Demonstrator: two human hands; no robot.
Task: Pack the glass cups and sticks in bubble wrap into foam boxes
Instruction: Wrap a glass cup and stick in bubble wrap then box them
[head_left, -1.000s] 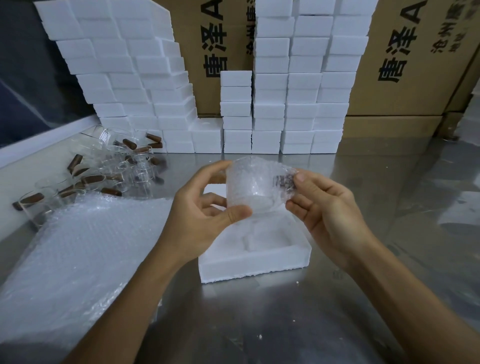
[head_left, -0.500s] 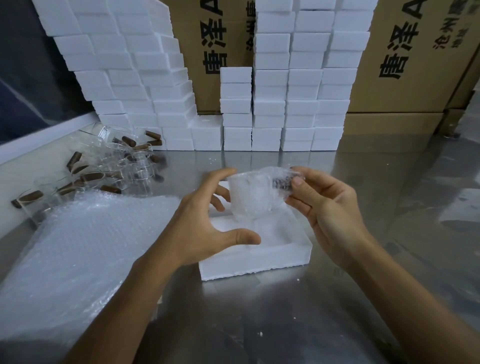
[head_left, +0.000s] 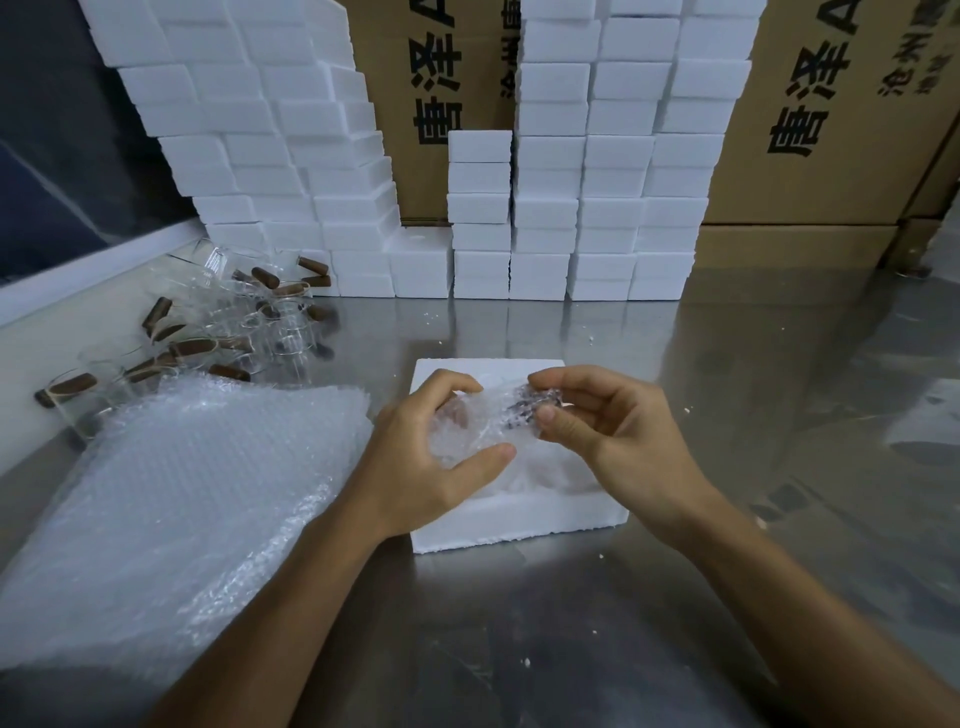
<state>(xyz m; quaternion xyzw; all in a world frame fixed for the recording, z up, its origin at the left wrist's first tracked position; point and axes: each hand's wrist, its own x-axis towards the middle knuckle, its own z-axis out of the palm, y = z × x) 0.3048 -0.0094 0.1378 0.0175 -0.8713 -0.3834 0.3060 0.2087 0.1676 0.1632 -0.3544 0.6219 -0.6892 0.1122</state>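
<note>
Fingers: left hand curls round the wrapped cup, thumb under its near side; right hand pinches the wrap's end, where a dark stick shows through, between thumb and forefinger.
Bench: steel bench, reflective, dotted with white foam crumbs.
Cartons: brown cartons with black print stand at the back.
Foam stacks: closed foam boxes are piled in columns against the cartons; the left pile leans.
Bubble wrap: a stack of sheets lies at the left, near the left forearm.
Loose stock: bare glass cups and brown sticks lie in a heap at the far left.
Open box: box sits under both hands, its cavity mostly hidden by them.
Bundle: held just above the cavity, not seated yet as far as I can tell.
Risk: the wrap's end looks unsecured; if the pinch lets go early, it may spring open and the stick slide out.
Risk: pushing the bundle in tilted could chip the foam rim or jam the cup.
</note>
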